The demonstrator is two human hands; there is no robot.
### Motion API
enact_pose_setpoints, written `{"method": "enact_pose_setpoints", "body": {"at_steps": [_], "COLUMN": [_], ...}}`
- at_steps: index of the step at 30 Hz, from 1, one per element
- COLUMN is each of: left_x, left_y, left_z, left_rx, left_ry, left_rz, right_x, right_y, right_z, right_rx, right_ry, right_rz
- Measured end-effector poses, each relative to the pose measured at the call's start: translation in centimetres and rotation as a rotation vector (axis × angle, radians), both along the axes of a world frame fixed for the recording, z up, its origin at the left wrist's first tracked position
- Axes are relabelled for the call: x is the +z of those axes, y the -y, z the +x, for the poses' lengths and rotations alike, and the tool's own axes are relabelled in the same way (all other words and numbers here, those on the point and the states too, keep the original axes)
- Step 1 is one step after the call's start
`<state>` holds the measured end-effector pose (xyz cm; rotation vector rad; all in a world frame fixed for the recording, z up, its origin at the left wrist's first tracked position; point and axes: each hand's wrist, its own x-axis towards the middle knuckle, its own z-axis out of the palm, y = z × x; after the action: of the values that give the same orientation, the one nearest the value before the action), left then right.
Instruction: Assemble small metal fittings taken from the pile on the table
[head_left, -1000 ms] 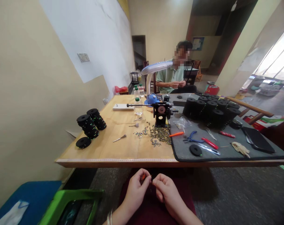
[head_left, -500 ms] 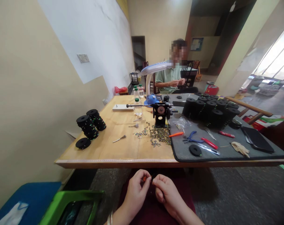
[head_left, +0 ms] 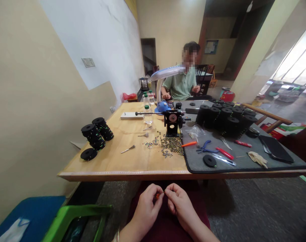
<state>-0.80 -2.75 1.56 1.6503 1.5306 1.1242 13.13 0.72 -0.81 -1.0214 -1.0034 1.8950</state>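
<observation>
Below the table's front edge, my left hand (head_left: 150, 204) is closed, with a small orange-red thing (head_left: 156, 196) partly showing between its fingers; its kind I cannot make out. My right hand (head_left: 178, 202) pinches thumb against forefinger close to the left fingertips. Whatever lies in that pinch is too small to name. Both hands hover over a dark red cloth (head_left: 168, 228) on my lap. Nearest on the tabletop beyond them are a heap of small dark-and-yellow pieces (head_left: 171, 144), a black winding device (head_left: 172, 123) with a long rod, and a small brush (head_left: 128, 149).
Black foam spools (head_left: 92, 136) stand at the left, and many more (head_left: 227, 117) on the grey mat (head_left: 195, 164). On that mat lie blue pliers (head_left: 205, 147), a red-handled tool (head_left: 225, 153) and tweezers (head_left: 225, 159). A lamp (head_left: 159, 89) and a co-worker (head_left: 180, 82) are behind.
My hands keep nearly the same place, still close together, with small finger shifts. Across the table, the co-worker's hands have parted, one lowered toward the table beside the lamp.
</observation>
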Motion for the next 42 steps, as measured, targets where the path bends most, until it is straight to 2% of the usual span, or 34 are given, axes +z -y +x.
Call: {"method": "enact_pose_setpoints", "body": {"at_steps": [10,19,25,31,34,37,42], "left_x": [0.0,0.3,-0.5,0.8,1.1,0.6,-0.4], "left_y": [0.0,-0.3,-0.5,-0.9,-1.1,-1.3,-1.7], "left_z": [0.1,0.4,0.3,-0.3,-0.4,-0.3,-0.7], "left_rx": [0.001,0.029,-0.004,0.026,0.02,0.043,0.136], "left_ry": [0.039,0.011,0.171,0.26,0.413,0.605,0.613], "left_rz": [-0.064,-0.074,-0.165,-0.254,-0.316,-0.359,-0.305], "right_x": [-0.6,0.0,0.5,0.5,0.5,0.4,0.2], "right_y": [-0.4,-0.2,-0.3,-0.5,-0.4,-0.3,-0.3], "right_z": [0.4,0.3,0.4,0.6,0.5,0.4,0.3], "right_rx": [-0.077,-0.055,0.039,0.155,0.149,0.128,0.106], "right_ry": [-0.078,-0.032,0.046,0.114,0.121,0.106,0.103], "right_rz": [-0.007,0.029,0.059,0.093,0.094,0.107,0.115]}}
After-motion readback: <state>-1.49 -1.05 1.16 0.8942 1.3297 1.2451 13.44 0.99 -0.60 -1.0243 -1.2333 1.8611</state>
